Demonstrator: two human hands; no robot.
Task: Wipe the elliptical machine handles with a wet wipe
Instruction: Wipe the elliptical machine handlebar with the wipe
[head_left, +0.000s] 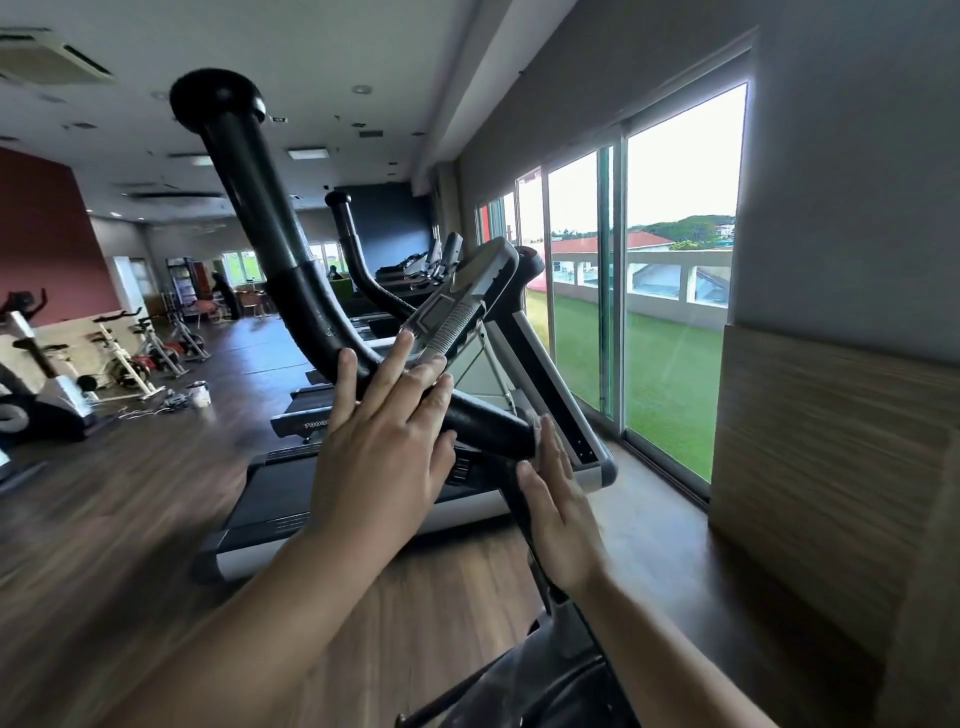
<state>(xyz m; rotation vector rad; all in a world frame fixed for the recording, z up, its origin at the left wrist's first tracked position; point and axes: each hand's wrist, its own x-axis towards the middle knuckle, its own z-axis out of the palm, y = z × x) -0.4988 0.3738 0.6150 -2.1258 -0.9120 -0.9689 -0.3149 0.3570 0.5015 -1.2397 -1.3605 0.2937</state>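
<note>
A thick black elliptical handle (260, 223) rises from the centre to a knobbed end at the upper left and bends low toward the right, where its short black bar (488, 421) ends. My left hand (384, 441) lies flat with straight fingers against the bend of that handle. My right hand (556, 509) has straight fingers and presses a pale wet wipe (543, 431) against the end of the short bar. The machine's grey console (467, 296) sits just beyond my fingers. A second black handle (353, 249) stands farther back.
Treadmills (332, 493) stand in a row ahead and below. Glass windows (675, 291) line the right wall, beside a wooden panel (831, 441). Exercise bikes (130, 353) stand at the left on the wooden floor. A person (223, 296) is far back in the room.
</note>
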